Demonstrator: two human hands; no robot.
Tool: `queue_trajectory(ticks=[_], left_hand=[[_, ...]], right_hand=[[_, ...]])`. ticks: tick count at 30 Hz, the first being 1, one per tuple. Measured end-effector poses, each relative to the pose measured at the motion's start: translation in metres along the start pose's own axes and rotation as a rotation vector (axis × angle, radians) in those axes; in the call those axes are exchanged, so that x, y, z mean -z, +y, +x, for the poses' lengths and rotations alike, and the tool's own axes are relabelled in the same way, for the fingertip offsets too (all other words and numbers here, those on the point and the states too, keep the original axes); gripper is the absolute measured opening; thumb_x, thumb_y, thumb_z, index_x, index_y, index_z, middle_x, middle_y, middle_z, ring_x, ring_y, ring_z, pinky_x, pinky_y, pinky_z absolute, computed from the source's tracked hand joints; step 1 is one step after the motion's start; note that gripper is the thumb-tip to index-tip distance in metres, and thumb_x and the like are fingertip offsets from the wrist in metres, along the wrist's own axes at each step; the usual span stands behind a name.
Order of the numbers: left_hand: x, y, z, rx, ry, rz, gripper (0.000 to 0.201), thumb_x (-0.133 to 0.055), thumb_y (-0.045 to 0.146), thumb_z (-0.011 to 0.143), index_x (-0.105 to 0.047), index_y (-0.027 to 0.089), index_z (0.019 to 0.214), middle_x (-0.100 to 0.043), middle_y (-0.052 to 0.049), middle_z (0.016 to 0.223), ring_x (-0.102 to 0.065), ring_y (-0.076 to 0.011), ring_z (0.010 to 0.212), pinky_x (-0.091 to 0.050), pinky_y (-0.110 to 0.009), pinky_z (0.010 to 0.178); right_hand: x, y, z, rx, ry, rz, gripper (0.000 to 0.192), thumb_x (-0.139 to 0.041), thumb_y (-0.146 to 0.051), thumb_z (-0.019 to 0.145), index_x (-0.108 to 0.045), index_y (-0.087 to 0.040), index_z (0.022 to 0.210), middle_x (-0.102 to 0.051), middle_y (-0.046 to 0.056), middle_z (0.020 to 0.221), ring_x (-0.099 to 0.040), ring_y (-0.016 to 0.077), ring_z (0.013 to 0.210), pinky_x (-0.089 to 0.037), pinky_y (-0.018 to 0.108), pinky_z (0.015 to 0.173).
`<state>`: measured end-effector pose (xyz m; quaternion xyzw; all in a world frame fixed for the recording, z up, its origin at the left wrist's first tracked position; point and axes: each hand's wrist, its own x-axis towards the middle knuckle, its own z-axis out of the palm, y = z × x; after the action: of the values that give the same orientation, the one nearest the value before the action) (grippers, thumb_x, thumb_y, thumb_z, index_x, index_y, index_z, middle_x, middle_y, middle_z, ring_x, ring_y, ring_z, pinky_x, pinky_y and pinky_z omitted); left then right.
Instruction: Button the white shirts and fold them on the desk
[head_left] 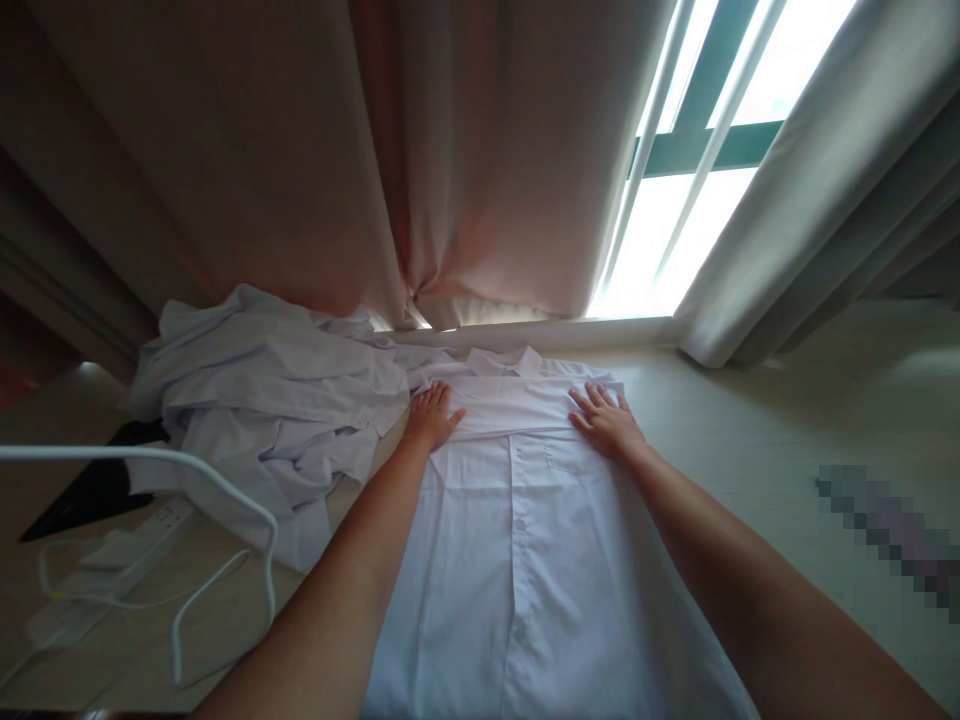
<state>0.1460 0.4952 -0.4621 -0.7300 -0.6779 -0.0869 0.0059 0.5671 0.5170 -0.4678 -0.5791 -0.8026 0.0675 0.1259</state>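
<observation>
Our fingers lie spread and flat, gripping nothing: left hand and right hand press a folded band across the white button-front cotton shirt, spread smooth on the pale tabletop. Just left, a rumpled heap of white garments crowds our left wrist. A white plastic hanger and power strip sit beyond. Bare room lies right; curtains close the far edge.

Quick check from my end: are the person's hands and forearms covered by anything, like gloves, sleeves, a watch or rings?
No. The left hand and right hand are bare, without gloves, and both forearms are uncovered as far as the view shows. No watch, bracelet or ring is visible.
</observation>
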Motion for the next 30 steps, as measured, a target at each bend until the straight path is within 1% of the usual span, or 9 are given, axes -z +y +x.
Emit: queue_trajectory(ticks=[7, 12, 17, 19, 21, 23, 27, 30], left_hand=[[-0.001, 0.001, 0.002, 0.02, 0.014, 0.069, 0.078, -0.02, 0.068, 0.095, -0.025, 0.02, 0.157, -0.015, -0.008, 0.166, -0.013, -0.0298, 0.152, -0.012, -0.05, 0.121], [-0.002, 0.001, 0.001, 0.055, 0.008, 0.072, 0.079, -0.019, 0.071, 0.093, -0.024, 0.025, 0.157, -0.013, -0.005, 0.167, -0.013, -0.0332, 0.152, -0.012, -0.054, 0.121], [0.001, 0.004, 0.0, 0.115, 0.014, 0.058, 0.083, -0.024, 0.074, 0.09, -0.025, 0.026, 0.157, -0.007, -0.008, 0.167, -0.007, -0.037, 0.152, -0.007, -0.057, 0.121], [0.002, 0.006, -0.001, 0.144, 0.013, 0.049, 0.083, -0.026, 0.075, 0.09, -0.025, 0.026, 0.157, -0.006, -0.01, 0.167, -0.006, -0.0386, 0.152, -0.006, -0.059, 0.12], [0.003, 0.006, -0.002, 0.165, 0.017, 0.039, 0.083, -0.028, 0.076, 0.089, -0.027, 0.028, 0.156, -0.01, -0.011, 0.166, -0.01, -0.0395, 0.151, -0.008, -0.059, 0.12], [0.004, 0.005, -0.001, 0.178, 0.033, 0.027, 0.08, -0.031, 0.076, 0.088, -0.031, 0.03, 0.154, -0.017, -0.01, 0.165, -0.017, -0.0389, 0.15, -0.011, -0.058, 0.12], [0.008, 0.0, 0.001, 0.212, 0.072, -0.011, 0.065, -0.028, 0.068, 0.094, -0.04, 0.033, 0.148, -0.03, -0.003, 0.161, -0.032, -0.0316, 0.144, -0.021, -0.05, 0.119], [0.008, -0.002, 0.003, 0.236, 0.087, -0.017, 0.064, -0.028, 0.062, 0.096, -0.035, 0.029, 0.151, -0.036, -0.005, 0.158, -0.036, -0.0286, 0.141, -0.025, -0.046, 0.118]], right_hand=[[0.002, -0.001, 0.004, -0.003, -0.032, -0.142, 0.065, -0.026, -0.062, 0.097, -0.024, -0.037, 0.157, -0.013, 0.002, 0.167, -0.014, 0.0318, 0.152, -0.009, 0.06, 0.119], [0.005, -0.003, 0.005, -0.007, -0.057, -0.205, 0.065, -0.02, -0.063, 0.097, -0.021, -0.037, 0.157, -0.009, 0.0, 0.168, -0.014, 0.0318, 0.152, -0.011, 0.06, 0.119], [0.006, -0.003, 0.004, -0.006, -0.063, -0.213, 0.065, -0.019, -0.063, 0.098, -0.02, -0.036, 0.158, -0.008, 0.0, 0.168, -0.014, 0.0317, 0.152, -0.011, 0.06, 0.119], [0.006, -0.002, 0.004, -0.003, -0.058, -0.209, 0.065, -0.019, -0.063, 0.098, -0.02, -0.037, 0.157, -0.009, 0.0, 0.168, -0.014, 0.0313, 0.152, -0.012, 0.06, 0.119], [0.005, -0.002, 0.005, -0.002, -0.058, -0.204, 0.065, -0.019, -0.064, 0.098, -0.02, -0.038, 0.157, -0.009, 0.0, 0.168, -0.014, 0.0309, 0.152, -0.012, 0.059, 0.119], [0.005, -0.001, 0.005, -0.002, -0.057, -0.203, 0.065, -0.02, -0.064, 0.098, -0.021, -0.038, 0.157, -0.009, 0.0, 0.168, -0.014, 0.0309, 0.153, -0.012, 0.059, 0.119], [0.003, -0.001, 0.005, -0.002, -0.06, -0.206, 0.065, -0.019, -0.063, 0.098, -0.02, -0.037, 0.157, -0.008, 0.0, 0.168, -0.013, 0.0315, 0.153, -0.011, 0.059, 0.119], [0.003, -0.001, 0.005, 0.002, -0.053, -0.204, 0.065, -0.019, -0.063, 0.098, -0.02, -0.037, 0.157, -0.009, 0.0, 0.168, -0.014, 0.0316, 0.152, -0.012, 0.059, 0.119]])
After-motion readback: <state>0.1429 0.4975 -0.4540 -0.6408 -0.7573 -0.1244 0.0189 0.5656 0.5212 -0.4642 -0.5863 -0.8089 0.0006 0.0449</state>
